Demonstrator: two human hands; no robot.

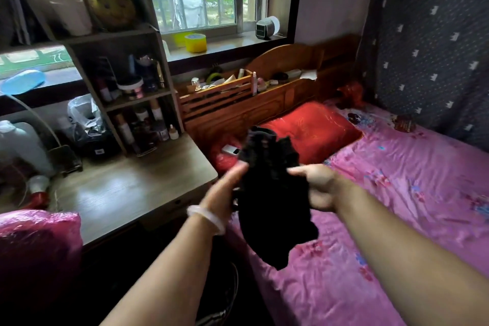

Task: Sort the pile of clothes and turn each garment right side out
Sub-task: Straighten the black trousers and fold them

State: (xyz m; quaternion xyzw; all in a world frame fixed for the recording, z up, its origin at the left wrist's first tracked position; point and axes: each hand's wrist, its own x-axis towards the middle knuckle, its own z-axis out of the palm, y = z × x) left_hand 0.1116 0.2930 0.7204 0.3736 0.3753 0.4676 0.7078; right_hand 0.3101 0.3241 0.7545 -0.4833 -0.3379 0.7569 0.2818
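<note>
A small black garment [270,201] hangs bunched in the air between my two hands, above the left edge of the bed. My left hand [225,193], with a pale bangle on its wrist, holds the garment's left side, and its thumb lies along the cloth. My right hand [317,188] grips the right side, with the thumb on top and the fingers curled under the fabric. The upper part of the garment stands up in ruffled folds; its lower part droops down over the pink sheet.
The bed's pink flowered sheet [397,206] fills the right, with a red pillow [312,130] by the wooden headboard [264,103]. A wooden desk [127,193] with a cluttered shelf [127,82] stands at the left. A pink plastic-wrapped bundle [37,241] sits at the lower left.
</note>
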